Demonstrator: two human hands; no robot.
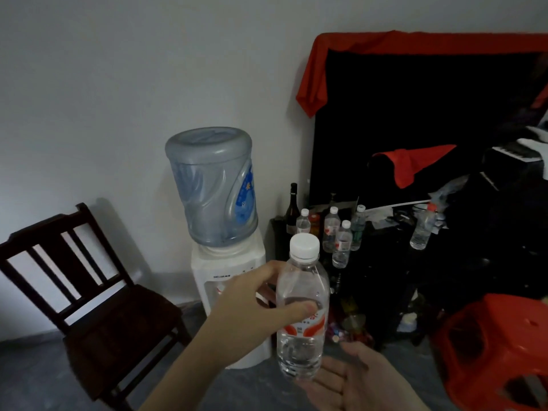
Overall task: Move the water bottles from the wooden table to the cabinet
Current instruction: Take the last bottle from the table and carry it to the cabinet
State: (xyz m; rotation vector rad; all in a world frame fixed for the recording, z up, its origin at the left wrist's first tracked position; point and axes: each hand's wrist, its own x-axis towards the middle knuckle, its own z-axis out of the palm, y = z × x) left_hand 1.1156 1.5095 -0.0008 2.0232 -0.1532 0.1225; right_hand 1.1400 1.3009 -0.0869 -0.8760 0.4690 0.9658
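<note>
My left hand (252, 310) grips the water bottle (301, 315) upright, just right of the water dispenser (225, 271). My right hand (355, 381) is spread palm-up under its base, holding nothing. Five more bottles (341, 244) stand on the dark cabinet (385, 262) right of the dispenser.

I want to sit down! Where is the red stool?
In the head view, the red stool stands on the floor at the lower right, right of the open right hand and below the dark, cluttered cabinet.

Dim, soft indoor light; wide-angle bending at edges, dark cabinet (385, 262) detail perhaps lost to shadow.
</note>
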